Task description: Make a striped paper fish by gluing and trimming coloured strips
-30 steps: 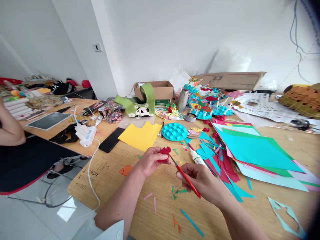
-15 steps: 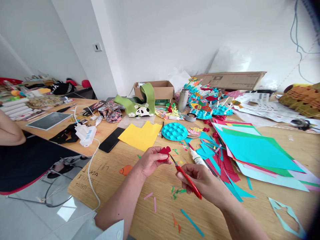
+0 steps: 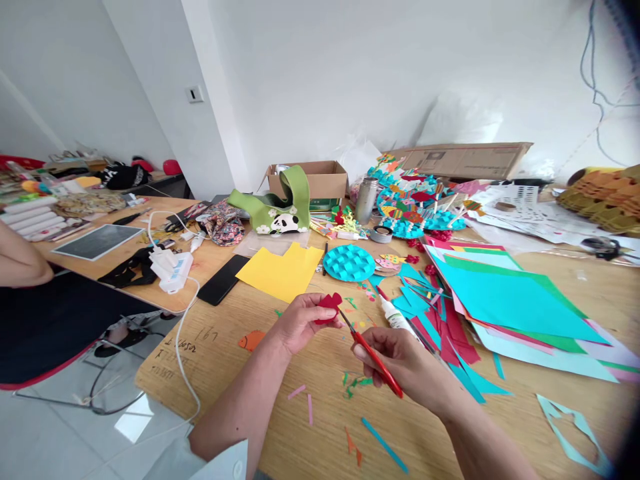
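Apparently for steadiness, the left hand pinches the red paper above the table; the right hand holds the scissors, tips at its edge (whether touching, I cannot tell).

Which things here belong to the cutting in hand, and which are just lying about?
In use:
red-handled metal scissors, right hand
red paper cutout, left hand

Lying about:
green fabric panda bag
silver metal bottle
black rectangular phone

Light-brown wood-grain table. On it: flat black rectangular phone, notched yellow paper sheet, small orange paper fish, 2 thin pink paper strips.
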Tool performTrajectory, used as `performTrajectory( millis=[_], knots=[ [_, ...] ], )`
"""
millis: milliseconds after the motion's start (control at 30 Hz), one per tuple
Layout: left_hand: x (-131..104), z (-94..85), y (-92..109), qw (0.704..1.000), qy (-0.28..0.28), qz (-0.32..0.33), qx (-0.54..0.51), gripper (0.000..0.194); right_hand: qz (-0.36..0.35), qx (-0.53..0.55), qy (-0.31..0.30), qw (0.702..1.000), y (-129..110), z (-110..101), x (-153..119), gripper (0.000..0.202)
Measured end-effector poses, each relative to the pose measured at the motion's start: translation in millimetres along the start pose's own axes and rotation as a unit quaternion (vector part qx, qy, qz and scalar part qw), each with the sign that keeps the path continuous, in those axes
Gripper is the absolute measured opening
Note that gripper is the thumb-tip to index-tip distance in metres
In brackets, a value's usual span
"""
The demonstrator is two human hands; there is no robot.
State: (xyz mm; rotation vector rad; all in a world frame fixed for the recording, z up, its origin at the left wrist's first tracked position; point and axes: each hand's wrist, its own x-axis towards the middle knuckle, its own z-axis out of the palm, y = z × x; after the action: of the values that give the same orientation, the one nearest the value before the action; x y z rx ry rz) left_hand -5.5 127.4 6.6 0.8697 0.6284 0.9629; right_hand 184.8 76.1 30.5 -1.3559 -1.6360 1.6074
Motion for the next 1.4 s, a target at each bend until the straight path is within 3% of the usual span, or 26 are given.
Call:
performTrajectory(
  millis=[1400],
  knots=[
    [0.1,-0.1,0.7,1.000,-0.007,-0.010,0.015,0.018,0.011,0.055,-0.039,0.998,-3.8,0.5,-5.1,0.047]
  ],
)
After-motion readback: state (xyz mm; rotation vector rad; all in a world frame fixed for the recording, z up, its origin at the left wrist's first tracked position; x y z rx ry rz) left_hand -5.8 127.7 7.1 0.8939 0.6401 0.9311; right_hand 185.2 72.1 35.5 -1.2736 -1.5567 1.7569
